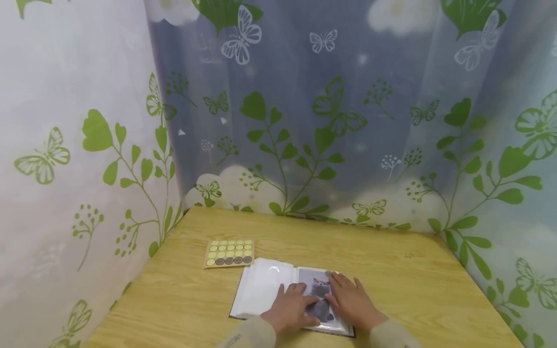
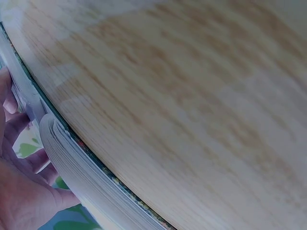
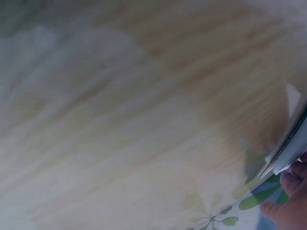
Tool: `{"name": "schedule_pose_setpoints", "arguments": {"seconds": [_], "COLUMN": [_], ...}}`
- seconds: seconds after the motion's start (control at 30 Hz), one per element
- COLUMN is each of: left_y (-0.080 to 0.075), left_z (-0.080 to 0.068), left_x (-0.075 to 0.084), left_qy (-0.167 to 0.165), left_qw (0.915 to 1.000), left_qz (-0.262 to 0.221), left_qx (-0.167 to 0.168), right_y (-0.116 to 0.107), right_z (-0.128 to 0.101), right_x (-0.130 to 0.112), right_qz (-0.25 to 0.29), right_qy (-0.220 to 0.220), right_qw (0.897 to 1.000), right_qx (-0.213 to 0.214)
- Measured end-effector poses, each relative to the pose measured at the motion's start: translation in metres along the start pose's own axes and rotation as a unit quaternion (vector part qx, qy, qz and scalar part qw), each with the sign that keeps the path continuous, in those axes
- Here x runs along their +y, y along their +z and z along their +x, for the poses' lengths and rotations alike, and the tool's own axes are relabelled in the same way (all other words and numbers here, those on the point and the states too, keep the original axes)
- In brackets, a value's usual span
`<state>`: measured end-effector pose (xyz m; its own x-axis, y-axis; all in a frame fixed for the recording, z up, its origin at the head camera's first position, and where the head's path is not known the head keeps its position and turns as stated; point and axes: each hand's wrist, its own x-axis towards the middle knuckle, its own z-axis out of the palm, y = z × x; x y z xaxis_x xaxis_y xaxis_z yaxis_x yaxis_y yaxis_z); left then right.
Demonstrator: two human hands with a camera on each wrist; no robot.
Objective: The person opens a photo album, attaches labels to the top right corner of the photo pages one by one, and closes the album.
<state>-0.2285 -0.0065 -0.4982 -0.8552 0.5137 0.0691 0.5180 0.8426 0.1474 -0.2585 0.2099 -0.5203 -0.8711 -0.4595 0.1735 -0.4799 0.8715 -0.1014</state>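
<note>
Head view: the album (image 1: 264, 286) lies open on the table (image 1: 404, 280), and I see the left hand (image 1: 290, 308) and right hand (image 1: 351, 300), fingers spread, resting across its cat photo (image 1: 321, 309). I'd press lightly, smoothing outward from the middle to avoid creases.

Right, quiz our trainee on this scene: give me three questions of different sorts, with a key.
1. Which animal is pictured in the open album?
2. True or false: both the left hand and the right hand touch the album.
3. From the person's viewpoint, where does the sheet of mostly yellow circles lie?
A) Right of the right hand
B) Beyond the album, toward its left
C) Between the two hands

Key:
1. A cat
2. True
3. B
</note>
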Motion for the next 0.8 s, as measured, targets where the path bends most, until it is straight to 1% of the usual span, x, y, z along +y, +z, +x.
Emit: {"name": "schedule_pose_setpoints", "arguments": {"seconds": [0.17,0.37,0.5,0.57,0.73,0.8], "left_y": [0.001,0.001,0.001,0.001,-0.001,-0.001], "left_z": [-0.002,-0.002,-0.002,-0.001,-0.001,-0.001], "left_x": [-0.001,-0.002,0.000,0.000,0.000,-0.001], "left_qy": [0.000,0.004,0.005,0.006,0.009,0.010], "left_qw": [1.0000,0.9999,0.9999,0.9999,1.0000,0.9999], "left_qz": [-0.004,-0.003,-0.003,-0.004,-0.004,0.001], "left_qx": [0.006,0.012,0.012,0.011,0.003,0.007], "right_y": [-0.002,-0.005,-0.004,-0.002,0.000,0.001], "right_z": [0.001,0.011,0.019,0.025,0.033,0.035], "right_x": [0.004,0.002,-0.001,-0.003,-0.009,-0.010], "right_qz": [0.002,0.012,0.000,-0.011,-0.013,-0.016], "right_qy": [0.013,0.021,0.028,0.025,0.021,0.024], "right_qw": [1.000,0.999,0.999,0.999,1.000,1.000], "right_qx": [0.015,0.028,0.038,0.032,-0.002,-0.004]}}
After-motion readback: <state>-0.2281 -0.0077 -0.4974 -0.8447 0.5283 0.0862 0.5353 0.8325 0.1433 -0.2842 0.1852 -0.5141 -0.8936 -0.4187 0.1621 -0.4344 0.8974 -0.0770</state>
